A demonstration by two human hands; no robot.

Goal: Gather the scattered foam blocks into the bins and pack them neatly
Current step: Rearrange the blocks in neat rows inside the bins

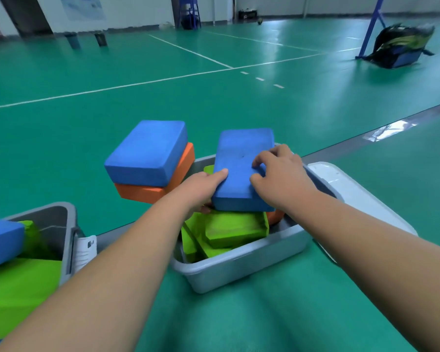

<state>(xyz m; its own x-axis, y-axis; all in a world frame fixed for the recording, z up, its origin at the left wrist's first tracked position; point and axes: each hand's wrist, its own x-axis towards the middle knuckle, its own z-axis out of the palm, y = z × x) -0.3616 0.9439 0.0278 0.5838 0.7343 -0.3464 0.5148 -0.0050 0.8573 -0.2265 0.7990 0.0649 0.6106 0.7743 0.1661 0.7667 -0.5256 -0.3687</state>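
A blue foam block (239, 163) lies on top of the green foam blocks (233, 231) in the grey bin (241, 265) in front of me. My left hand (201, 186) grips its left edge, thumb on top and fingers underneath. My right hand (277, 174) rests on its right side with curled fingers pressing the top. An orange block (274, 215) peeks out under its right corner. On the floor left of the bin, another blue block (148, 152) sits stacked on an orange block (148, 193).
A second grey bin (61, 224) at the left edge holds green blocks (18, 283) and a blue block (0, 241). A white lid (346, 184) lies right of the near bin. Green sports floor stretches ahead. A dark bag (401, 44) lies far right.
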